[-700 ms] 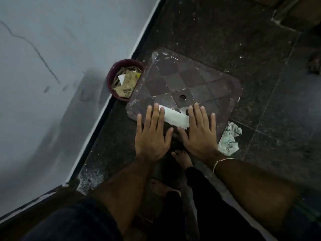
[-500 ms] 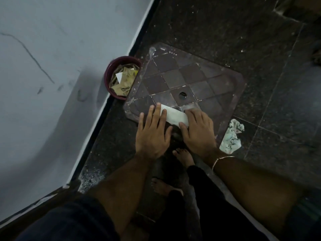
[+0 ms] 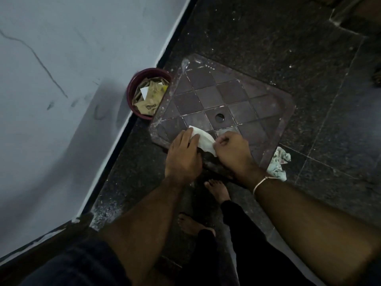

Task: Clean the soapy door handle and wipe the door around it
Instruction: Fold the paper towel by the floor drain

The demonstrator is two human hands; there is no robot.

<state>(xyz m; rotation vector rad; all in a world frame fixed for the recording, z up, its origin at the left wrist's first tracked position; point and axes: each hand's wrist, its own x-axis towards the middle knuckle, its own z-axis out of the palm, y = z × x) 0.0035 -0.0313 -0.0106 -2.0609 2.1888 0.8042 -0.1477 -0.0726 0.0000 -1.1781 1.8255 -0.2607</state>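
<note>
A white folded tissue [image 3: 203, 139] lies on the near edge of a dark purple square stool top [image 3: 222, 96] with a checked pattern and a round hole. My left hand [image 3: 183, 155] rests on the tissue's left end, fingers laid over it. My right hand [image 3: 233, 151] has its fingers curled and pinches the tissue's right end, lifting that edge a little. No door or door handle is in view.
A maroon bowl [image 3: 132, 89] holding paper scraps stands against the grey wall [image 3: 51, 79], left of the stool. A crumpled pale cloth [image 3: 278, 164] lies on the dark speckled floor at the stool's right corner. My bare feet [image 3: 216, 190] stand below the hands.
My right hand went from lying flat on the tissue to curling and pinching its right end. The left hand slid slightly over the left end. The camera moved closer.
</note>
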